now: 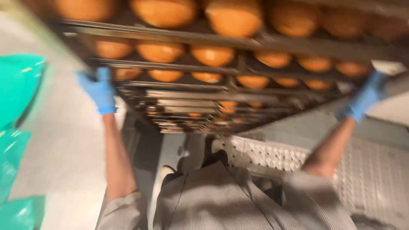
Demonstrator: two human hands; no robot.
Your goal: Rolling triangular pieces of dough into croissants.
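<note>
1. The tall metal rack (pixel 238 81) is gripped at both side edges, its shelves stacked one above another.
2. The left hand (pixel 100 89), in a blue glove, is closed around the rack's left upright.
3. The right hand (pixel 366 96) is curled on the right edge (motion blur hides the fingertips).
4. Golden buns (pixel 212 54) are seen filling the upper shelves; the lowest shelves look only partly filled.
5. The rack is held over a perforated metal floor plate (pixel 375 170); green sheeting (pixel 17 85) is seen at the left.
</note>
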